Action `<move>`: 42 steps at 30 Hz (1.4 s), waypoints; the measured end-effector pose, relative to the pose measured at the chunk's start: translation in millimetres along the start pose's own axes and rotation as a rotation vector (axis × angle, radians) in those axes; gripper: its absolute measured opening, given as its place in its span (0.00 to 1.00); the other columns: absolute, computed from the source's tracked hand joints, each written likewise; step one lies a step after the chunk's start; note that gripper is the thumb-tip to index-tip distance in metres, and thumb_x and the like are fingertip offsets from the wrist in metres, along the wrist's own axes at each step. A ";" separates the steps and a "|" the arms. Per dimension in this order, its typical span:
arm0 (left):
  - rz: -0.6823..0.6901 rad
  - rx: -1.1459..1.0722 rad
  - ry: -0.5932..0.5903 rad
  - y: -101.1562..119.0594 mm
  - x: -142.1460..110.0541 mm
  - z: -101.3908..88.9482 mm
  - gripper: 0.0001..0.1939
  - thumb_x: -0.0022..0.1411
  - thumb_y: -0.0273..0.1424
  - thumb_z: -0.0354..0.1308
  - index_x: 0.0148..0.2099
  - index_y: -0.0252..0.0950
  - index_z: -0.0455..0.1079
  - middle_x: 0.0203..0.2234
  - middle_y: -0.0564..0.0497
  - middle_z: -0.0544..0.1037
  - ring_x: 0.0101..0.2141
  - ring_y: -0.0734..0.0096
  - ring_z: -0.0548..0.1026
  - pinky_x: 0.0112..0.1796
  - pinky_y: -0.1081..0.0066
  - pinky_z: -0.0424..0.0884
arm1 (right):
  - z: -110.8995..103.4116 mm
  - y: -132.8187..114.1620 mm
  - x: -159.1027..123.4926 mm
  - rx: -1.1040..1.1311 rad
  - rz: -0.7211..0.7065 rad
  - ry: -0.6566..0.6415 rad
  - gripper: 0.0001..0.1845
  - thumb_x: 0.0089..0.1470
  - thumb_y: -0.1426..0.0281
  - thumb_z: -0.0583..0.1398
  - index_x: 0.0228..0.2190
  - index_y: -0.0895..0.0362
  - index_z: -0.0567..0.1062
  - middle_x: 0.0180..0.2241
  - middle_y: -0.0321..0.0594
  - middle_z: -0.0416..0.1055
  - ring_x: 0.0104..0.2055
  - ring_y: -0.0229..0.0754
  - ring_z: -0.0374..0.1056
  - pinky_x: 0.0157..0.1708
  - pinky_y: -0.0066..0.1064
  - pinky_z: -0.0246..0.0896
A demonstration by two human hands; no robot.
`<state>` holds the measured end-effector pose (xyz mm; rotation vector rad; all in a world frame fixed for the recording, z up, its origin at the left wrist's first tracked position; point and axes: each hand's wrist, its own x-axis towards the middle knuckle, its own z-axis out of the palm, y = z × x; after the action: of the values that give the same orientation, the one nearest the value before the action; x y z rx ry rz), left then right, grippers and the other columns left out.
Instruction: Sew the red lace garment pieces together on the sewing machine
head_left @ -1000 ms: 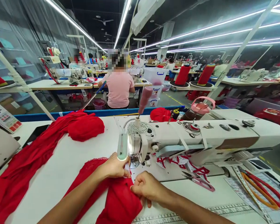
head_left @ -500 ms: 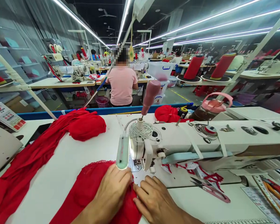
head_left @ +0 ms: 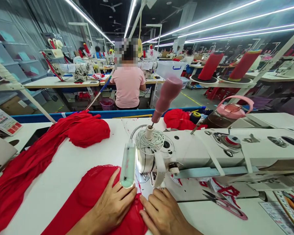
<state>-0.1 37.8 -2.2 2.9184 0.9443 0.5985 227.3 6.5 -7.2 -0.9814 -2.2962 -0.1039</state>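
A red lace-edged garment, with a rounded cup-like part, lies on the white table in front of the sewing machine. My left hand rests flat on it with fingers spread, the fingertips partly behind the machine's pale green lamp. Close by on the right, my right hand has curled fingers, with thumb and forefinger at the garment's right edge. Both hands are just in front of the presser foot area, which the machine head partly hides. A narrow strip of the garment's edge runs toward the needle.
A long heap of red fabric stretches along the left. Pink-handled scissors lie on the right beside trim scraps. A pink-handled screwdriver stands on the machine. Behind are a pink-lidded jug and a seated person.
My left hand has shifted slightly left and down, and its fingers have spread over the red garment. My right hand stays by the edge. The view has turned slightly.
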 end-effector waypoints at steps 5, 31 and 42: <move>-0.144 -0.054 0.077 2.3 11.9 -7.9 0.11 0.72 0.29 0.47 0.47 0.38 0.71 0.43 0.46 0.78 0.49 0.59 0.74 0.56 0.54 0.69 | 2.5 2.5 2.2 -0.001 -0.005 -0.001 0.11 0.65 0.71 0.55 0.44 0.60 0.76 0.27 0.38 0.69 0.31 0.43 0.61 0.37 0.38 0.51; -0.800 -1.133 -0.336 1.5 25.7 -90.8 0.11 0.56 0.40 0.59 0.32 0.36 0.69 0.23 0.58 0.65 0.27 0.72 0.61 0.29 0.73 0.56 | -34.9 -42.2 40.5 1.516 0.943 -0.270 0.24 0.48 0.51 0.70 0.27 0.57 0.70 0.23 0.29 0.58 0.27 0.33 0.51 0.28 0.26 0.47; -0.655 -0.668 -0.268 -10.3 -16.5 -127.4 0.06 0.53 0.35 0.52 0.30 0.38 0.63 0.23 0.57 0.66 0.27 0.71 0.64 0.29 0.74 0.61 | -10.3 -84.6 74.6 1.592 0.952 -0.498 0.21 0.35 0.59 0.72 0.21 0.57 0.68 0.17 0.26 0.59 0.19 0.28 0.50 0.21 0.24 0.41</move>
<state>-64.4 24.1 108.6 1.8979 1.2569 0.3619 136.5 -10.9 58.3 -0.9777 -1.1954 2.0989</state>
